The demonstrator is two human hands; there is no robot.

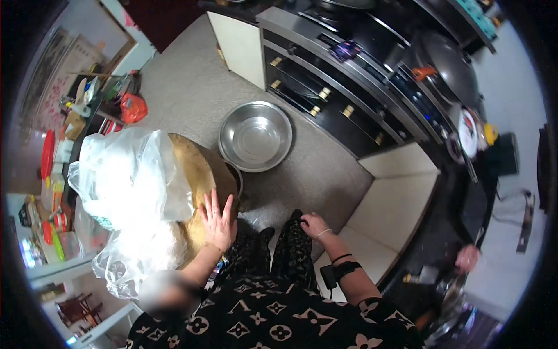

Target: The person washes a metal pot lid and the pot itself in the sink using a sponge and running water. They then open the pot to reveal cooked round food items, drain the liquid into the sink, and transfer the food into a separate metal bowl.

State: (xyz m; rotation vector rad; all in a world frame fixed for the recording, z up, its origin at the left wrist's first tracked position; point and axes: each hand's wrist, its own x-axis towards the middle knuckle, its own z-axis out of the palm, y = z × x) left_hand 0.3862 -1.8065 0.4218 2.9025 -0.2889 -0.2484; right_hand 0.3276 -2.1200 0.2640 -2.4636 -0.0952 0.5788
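Observation:
Fingers spread, my left hand [218, 227] lies over the edge of a thick round wooden block [194, 168] on my left side. Pale, overexposed plastic bags [130, 179] cover much of the block's top; their contents are hard to make out. My right hand [314, 226] hangs by the knee of my black patterned trousers [292, 248], its fingers curled. Whether it grips the fabric cannot be told. On the floor ahead of me sits a wide stainless steel basin [256, 137], with no contents visible in it.
A black stove unit [322, 91] with drawers stands beyond the basin, with a phone [344, 50] on its front ledge. A large wok [449, 65] is at the right. Dark countertop [462, 192] runs along my right. A cluttered shelf [72, 126] and a red plastic bag [133, 107] are leftward.

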